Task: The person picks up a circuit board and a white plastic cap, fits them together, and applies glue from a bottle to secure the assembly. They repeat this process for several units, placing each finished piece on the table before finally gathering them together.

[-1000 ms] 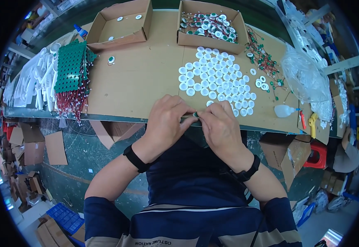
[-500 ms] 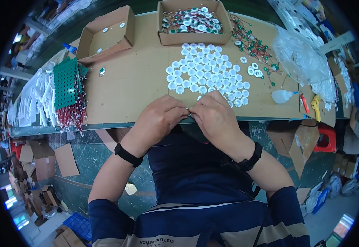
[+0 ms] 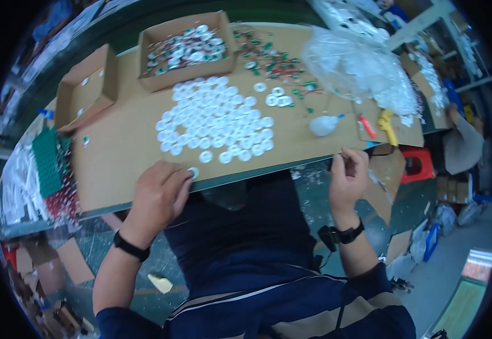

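- Both hands have moved apart: half a second ago they met at the near edge of the worktop (image 3: 119, 175), and now there is a wide gap between them. The whole worktop also sits further left in view.
- Picture a clock on the view, with 12 at the top.
- At 9 o'clock is the left hand (image 3: 164, 189), with bent fingers. One white cap (image 3: 194, 172) is at its fingertips, at 2 o'clock from the hand, by the near edge. I cannot tell if the fingers grip it or only touch it.
- At 3 o'clock is the right hand (image 3: 349, 172), past the near edge. Its fingers curl in and its thumb points up; I cannot tell if it holds something small.
- At 11 o'clock lie lots of round white caps (image 3: 218, 121). Behind them is a brown box (image 3: 189, 80) full of wires and round parts.
- At 12 o'clock is a messy pile of red and green wires (image 3: 282, 69).
- At 1 o'clock are some white rings (image 3: 271, 100).
- At 2 o'clock are a squeeze bottle (image 3: 324, 125) and a red tool (image 3: 366, 126).
- At 9 o'clock, far out, is a green sheet (image 3: 47, 161).
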Motion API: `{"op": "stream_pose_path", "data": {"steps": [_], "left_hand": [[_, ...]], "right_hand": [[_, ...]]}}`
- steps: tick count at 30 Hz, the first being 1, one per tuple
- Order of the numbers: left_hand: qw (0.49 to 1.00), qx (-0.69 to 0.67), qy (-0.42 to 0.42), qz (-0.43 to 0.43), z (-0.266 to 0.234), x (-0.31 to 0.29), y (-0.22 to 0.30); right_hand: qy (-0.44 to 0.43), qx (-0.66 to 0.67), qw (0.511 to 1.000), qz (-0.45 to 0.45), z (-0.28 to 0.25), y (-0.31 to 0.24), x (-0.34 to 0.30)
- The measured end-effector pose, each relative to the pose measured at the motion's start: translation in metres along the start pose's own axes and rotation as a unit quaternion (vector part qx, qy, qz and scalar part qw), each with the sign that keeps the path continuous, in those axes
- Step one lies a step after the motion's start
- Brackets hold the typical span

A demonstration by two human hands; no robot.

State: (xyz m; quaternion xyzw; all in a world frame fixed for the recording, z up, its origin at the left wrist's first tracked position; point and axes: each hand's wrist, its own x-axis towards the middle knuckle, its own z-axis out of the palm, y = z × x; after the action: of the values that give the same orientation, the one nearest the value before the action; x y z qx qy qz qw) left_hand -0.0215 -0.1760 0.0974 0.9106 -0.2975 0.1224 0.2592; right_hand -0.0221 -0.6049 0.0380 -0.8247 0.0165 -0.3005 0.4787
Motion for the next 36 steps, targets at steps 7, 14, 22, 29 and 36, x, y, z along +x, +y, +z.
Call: {"op": "stream_pose_path", "data": {"steps": [7,14,22,29,36], "left_hand": [[0.998,0.004,-0.015,-0.056,-0.001,-0.001,0.005],[0.999,0.029,0.022,-0.037,0.018,0.001,0.006],[0.999,0.038,0.022,-0.022,0.019,-0.011,-0.001],[0.999,0.033,0.034,-0.027,0.020,-0.011,-0.003],[0.999,0.028,0.028,-0.031,0.020,-0.011,-0.004]], "right_hand": [[-0.024,-0.111,0.993,-0.017,0.031,0.012,0.037],[-0.152,0.052,0.977,0.140,0.050,0.001,0.045],[-0.322,0.289,0.889,0.154,0.083,-0.078,-0.020],[-0.353,0.186,0.915,0.057,0.100,-0.082,-0.010],[-0.355,0.137,0.925,-0.001,0.109,-0.077,-0.008]]}}
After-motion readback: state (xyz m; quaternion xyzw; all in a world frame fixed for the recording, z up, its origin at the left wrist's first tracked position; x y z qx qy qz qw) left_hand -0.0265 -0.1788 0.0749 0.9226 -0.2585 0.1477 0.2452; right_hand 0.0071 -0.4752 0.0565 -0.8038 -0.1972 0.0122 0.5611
